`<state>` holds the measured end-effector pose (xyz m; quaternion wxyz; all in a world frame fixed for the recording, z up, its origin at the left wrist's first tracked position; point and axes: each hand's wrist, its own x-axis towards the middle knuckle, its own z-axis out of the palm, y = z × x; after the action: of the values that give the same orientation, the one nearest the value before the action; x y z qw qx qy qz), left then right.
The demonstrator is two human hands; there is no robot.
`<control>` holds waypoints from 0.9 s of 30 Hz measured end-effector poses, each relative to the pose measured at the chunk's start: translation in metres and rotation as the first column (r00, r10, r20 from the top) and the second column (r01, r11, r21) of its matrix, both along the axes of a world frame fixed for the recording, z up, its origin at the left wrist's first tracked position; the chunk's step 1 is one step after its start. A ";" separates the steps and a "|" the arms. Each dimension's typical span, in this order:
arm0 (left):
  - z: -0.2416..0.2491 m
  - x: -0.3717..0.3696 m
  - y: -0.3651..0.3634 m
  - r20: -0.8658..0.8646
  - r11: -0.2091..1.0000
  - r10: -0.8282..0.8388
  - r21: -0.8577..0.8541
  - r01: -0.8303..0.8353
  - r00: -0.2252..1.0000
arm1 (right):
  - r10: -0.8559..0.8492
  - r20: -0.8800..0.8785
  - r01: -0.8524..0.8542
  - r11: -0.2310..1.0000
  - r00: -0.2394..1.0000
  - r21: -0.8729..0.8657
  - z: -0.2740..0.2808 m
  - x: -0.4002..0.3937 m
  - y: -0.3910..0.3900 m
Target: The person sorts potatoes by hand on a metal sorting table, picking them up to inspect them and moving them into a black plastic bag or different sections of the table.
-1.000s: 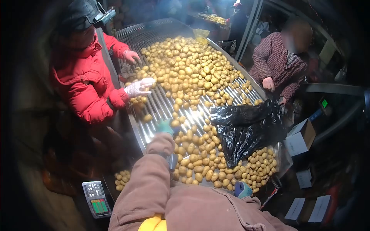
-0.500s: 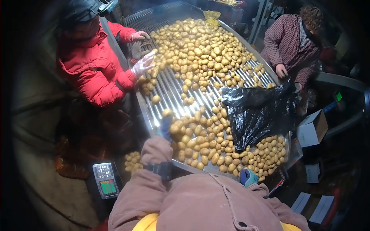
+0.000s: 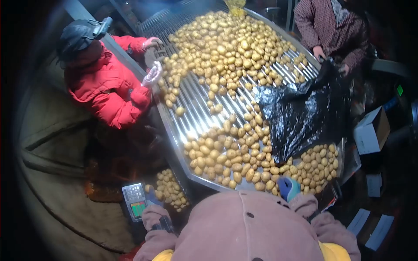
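My left hand (image 3: pixel 154 199), in a blue glove, is beside the table at lower left with a potato (image 3: pixel 149 188) at its fingertips. It is next to a heap of potatoes (image 3: pixel 170 189) below table level and a scale with a keypad (image 3: pixel 134 201). My right hand (image 3: pixel 289 189), in a blue and teal glove, is at the table's front edge against the loose potatoes (image 3: pixel 310 169); its fingers are partly hidden. More potatoes (image 3: pixel 226 152) cover the near part of the slatted metal table (image 3: pixel 191 100).
A black plastic bag (image 3: pixel 305 117) lies across the table's right side, near the hands of a person in a patterned jacket (image 3: pixel 335 30). Someone in a red jacket (image 3: pixel 106 87) stands at the left edge, gloved hands over the potatoes. An opened carton (image 3: pixel 371 130) is at right.
My left hand has moved from over the table, down and left to the lower potato heap, with a potato. The red-jacketed person's near hand has drawn back. The view has shifted.
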<state>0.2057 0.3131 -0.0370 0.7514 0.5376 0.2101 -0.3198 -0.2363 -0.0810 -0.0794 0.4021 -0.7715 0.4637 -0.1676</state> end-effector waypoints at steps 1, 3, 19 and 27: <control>-0.009 0.010 0.016 -0.053 0.998 -0.022 0.059 0.025 0.998 | 0.044 -0.072 -0.040 0.998 0.996 0.051 0.014 0.009 -0.008; -0.027 0.032 0.043 -0.143 0.979 -0.058 0.186 0.084 0.988 | 0.080 -0.103 -0.071 0.993 0.991 0.093 0.040 0.030 -0.024; -0.042 0.108 -0.316 0.824 0.812 -0.554 0.567 -0.143 0.118 | -0.005 -0.238 -0.014 0.997 0.971 -0.078 0.046 0.041 0.002; -0.062 0.152 -0.377 0.339 0.325 -0.940 0.918 -0.229 0.024 | 0.001 -0.440 -0.022 0.999 0.898 -0.042 0.016 0.009 0.015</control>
<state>0.3575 -0.0642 -0.0986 0.1680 0.9113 -0.3759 0.0093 -0.2278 -0.0655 -0.0633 0.2702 -0.8012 0.5339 0.0027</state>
